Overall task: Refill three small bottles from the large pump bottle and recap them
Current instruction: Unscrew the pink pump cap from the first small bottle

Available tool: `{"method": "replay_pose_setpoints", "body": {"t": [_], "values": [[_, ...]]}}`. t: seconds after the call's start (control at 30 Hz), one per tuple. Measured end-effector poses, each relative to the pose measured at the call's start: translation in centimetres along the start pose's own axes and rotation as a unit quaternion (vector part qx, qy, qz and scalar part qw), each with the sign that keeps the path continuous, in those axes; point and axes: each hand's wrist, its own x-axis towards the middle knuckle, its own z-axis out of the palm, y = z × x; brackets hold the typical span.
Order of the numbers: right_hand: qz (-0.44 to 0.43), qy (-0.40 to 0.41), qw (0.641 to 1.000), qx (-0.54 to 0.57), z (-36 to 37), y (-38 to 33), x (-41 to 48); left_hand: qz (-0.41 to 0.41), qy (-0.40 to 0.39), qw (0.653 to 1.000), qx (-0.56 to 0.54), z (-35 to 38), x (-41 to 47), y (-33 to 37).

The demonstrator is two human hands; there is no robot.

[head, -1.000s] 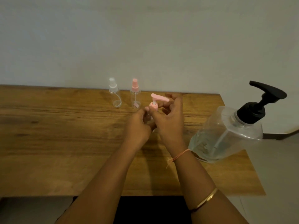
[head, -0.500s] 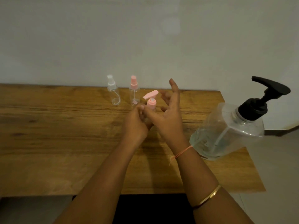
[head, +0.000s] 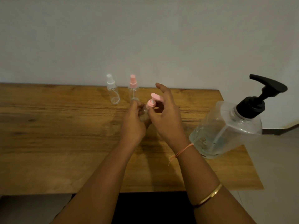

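My left hand (head: 135,121) grips a small clear bottle (head: 144,114) above the middle of the wooden table (head: 56,135); most of its body is hidden by my fingers. My right hand (head: 166,113) pinches the bottle's pink pump cap (head: 153,101) between thumb and a finger, the other fingers spread upward. Two more small bottles stand upright at the table's back edge: one with a clear spray cap (head: 112,89), one with a pink spray cap (head: 133,88). The large clear pump bottle (head: 226,128) with a black pump head (head: 260,97) stands at the right.
A plain grey wall rises directly behind the table. The table's right edge runs just past the large bottle, with grey floor beyond it. A dark gap lies under the table's near edge.
The pink pump head has turned in my right hand's fingers, its spout swinging from right to left and back toward the right. My right fingers opened upward. The left hand stayed on the bottle.
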Motion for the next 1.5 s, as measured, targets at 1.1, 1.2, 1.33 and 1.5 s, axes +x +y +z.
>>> {"method": "replay_pose_setpoints", "body": {"t": [1.1,1.2,1.33,1.5], "values": [[0.14,-0.035,0.873,-0.466,-0.7,2.7,-5.6,0.033,0.154,0.983,0.095,-1.6,-5.1,-2.3],[0.147,-0.027,0.88,-0.45,-0.7,2.2,-5.9,0.038,0.138,0.986,0.08,-1.3,-6.2,-2.1],[0.104,0.011,0.896,-0.433,-1.4,0.6,-6.8,0.049,0.13,0.988,0.075,-1.6,-7.0,-0.9],[-0.05,0.098,0.923,-0.368,-3.0,-1.8,-7.8,0.068,0.116,0.988,0.079,-1.8,-7.9,2.0]]}}
